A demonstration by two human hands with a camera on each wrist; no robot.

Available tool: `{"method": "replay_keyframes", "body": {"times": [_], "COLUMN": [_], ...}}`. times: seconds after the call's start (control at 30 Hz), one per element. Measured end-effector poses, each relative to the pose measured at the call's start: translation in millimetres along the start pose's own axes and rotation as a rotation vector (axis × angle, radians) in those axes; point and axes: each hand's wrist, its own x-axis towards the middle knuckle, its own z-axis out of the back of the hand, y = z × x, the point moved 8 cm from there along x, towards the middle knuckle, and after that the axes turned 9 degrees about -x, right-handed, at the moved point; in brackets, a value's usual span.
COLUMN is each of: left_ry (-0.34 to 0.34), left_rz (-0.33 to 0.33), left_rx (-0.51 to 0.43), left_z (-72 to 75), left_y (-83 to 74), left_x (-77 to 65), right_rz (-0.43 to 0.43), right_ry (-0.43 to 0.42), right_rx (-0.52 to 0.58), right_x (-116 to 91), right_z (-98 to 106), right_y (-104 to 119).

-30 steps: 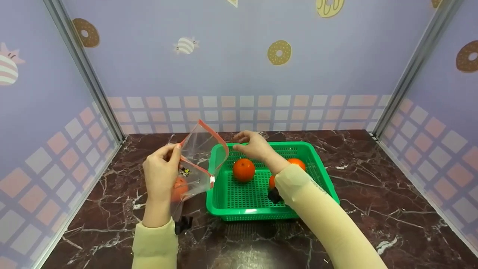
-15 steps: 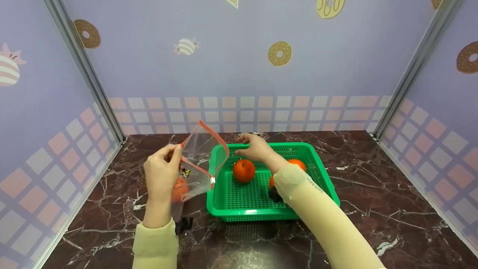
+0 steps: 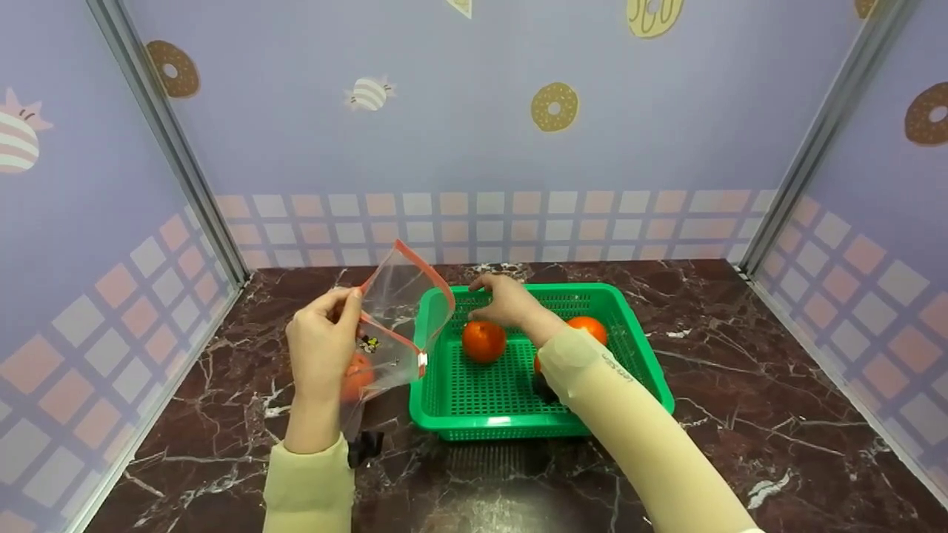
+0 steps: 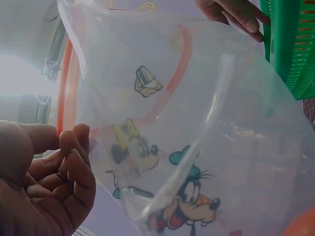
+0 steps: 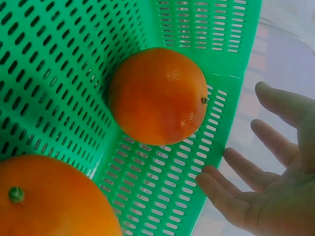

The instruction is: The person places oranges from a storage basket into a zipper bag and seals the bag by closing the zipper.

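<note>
The fingers of the left hand [image 3: 322, 340] pinch the rim of a clear zip bag [image 3: 389, 374], which gapes open to their right; the first orange [image 3: 357, 377] shows through its film, low beneath those fingers. Further right, the fingers of the right hand [image 3: 509, 302] are parted and hold nothing, over a green basket [image 3: 498, 423]. Just below them sits the second orange [image 3: 483, 343]; down to their right come a partly hidden orange [image 3: 538, 364] and a fourth orange [image 3: 589, 329]. Seemingly one fruit is bagged, with three left unbagged.
</note>
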Motion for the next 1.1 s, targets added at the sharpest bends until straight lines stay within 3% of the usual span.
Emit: {"method": "replay_keyframes", "body": {"times": [0.37, 0.63, 1.1], "left_ry": [0.022, 0.014, 0.016], "left_rz": [0.023, 0.017, 0.003], "left_rx": [0.004, -0.007, -0.006], "left_z": [-0.3, 0.2, 0.9], "left_y": [0.5, 0.7, -0.1], "left_x": [-0.3, -0.4, -0.3], "right_rz": [-0.01, 0.008, -0.034], "right_ry": [0.036, 0.097, 0.174], "right_rx": [-0.026, -0.071, -0.135], "right_x": [-1.1, -1.5, -2.2], "right_z": [-10.3, -21.1, -38.5], "right_y": [-5.6, -3.9, -9.9]}}
